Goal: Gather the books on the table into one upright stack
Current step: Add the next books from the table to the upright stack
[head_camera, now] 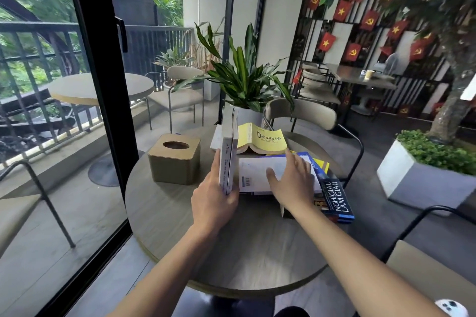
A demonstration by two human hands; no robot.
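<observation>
Two thin grey-white books [228, 147] stand upright on the round wooden table [180, 226], and my left hand [215, 195] grips their near lower edge. Right beside them a white book [257, 172] lies flat on top of a pile, with my right hand [292, 181] resting palm-down on its cover, fingers spread. Under it lie a blue book [334, 198] with white spine lettering and other books, partly hidden. A yellow book [265, 139] lies open, face down, behind the pile.
A tan tissue box [174, 158] stands left of the upright books. A potted plant [244, 85] and a beige chair [309, 113] stand beyond the table's far edge. A glass door frame [98, 90] runs along the left. Another chair arm [425, 216] is at right.
</observation>
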